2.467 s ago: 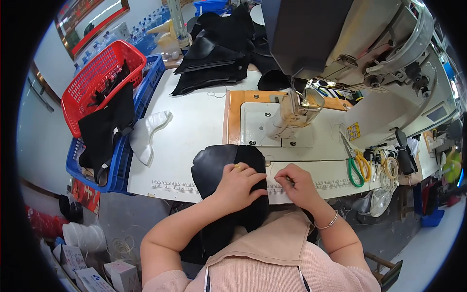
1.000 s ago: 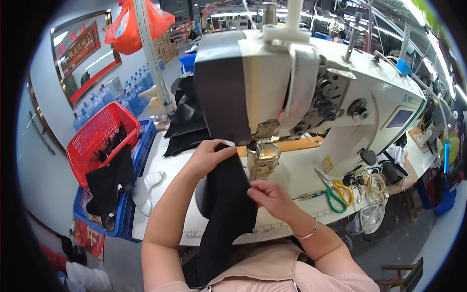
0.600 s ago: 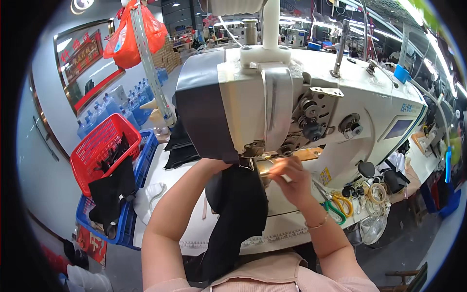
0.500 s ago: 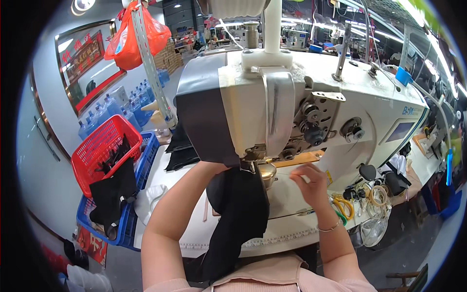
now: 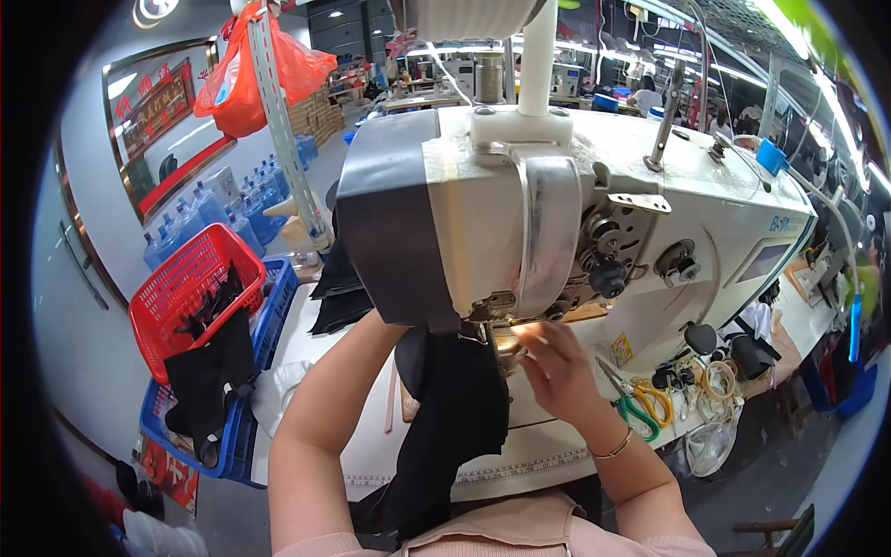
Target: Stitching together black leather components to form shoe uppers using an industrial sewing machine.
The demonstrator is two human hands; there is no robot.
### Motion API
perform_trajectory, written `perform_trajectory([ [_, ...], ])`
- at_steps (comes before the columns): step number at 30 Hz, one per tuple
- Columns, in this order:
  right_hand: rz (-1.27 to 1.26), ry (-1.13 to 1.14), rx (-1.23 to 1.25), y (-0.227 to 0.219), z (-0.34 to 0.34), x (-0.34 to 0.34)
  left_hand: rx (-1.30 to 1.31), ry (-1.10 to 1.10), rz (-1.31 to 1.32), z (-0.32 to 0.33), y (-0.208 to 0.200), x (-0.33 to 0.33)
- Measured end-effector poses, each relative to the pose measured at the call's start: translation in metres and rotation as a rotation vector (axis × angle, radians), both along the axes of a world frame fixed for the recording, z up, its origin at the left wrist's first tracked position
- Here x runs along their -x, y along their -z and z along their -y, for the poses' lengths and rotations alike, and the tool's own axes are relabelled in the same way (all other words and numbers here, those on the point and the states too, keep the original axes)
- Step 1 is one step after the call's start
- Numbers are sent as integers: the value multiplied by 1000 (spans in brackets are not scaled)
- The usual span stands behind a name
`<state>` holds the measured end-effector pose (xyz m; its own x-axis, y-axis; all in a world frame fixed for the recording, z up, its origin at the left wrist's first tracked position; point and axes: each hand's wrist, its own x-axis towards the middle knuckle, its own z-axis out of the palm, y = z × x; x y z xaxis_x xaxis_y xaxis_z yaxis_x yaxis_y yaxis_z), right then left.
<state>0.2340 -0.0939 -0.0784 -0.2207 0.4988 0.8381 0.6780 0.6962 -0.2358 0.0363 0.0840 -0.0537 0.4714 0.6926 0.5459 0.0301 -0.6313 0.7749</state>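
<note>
One hand (image 5: 559,373) — the right — curled beside black cloth (image 5: 457,399), its grip unclear; the machine (image 5: 473,223) hid the left hand, state unknown.

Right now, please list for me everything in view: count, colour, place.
sewing machine: one, white and grey, centre
table: one, white, under machine
fabric piece: one, black, under machine head
stacked pieces: several, black, behind left
crate: one, blue, left
basket: one, red, on crate
curved piece: one, white, beside crate
bag: one, red, hanging upper left
bottles: many, blue, left wall
scissors: count unclear, green and yellow handles, right
left forearm: one, hand hidden by machine
right hand: one, bare, right of fabric piece
</note>
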Motion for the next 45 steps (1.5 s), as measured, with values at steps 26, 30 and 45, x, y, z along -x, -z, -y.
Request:
perform_trajectory([
  [26,151,-10,35,0,-10,7,-19,-5,12,-5,3,-1],
  [30,172,-7,34,-1,-10,6,-21,-1,10,-5,2,-1],
  [45,290,111,-13,-8,-6,8,-42,26,-16,-3,-1,-2],
])
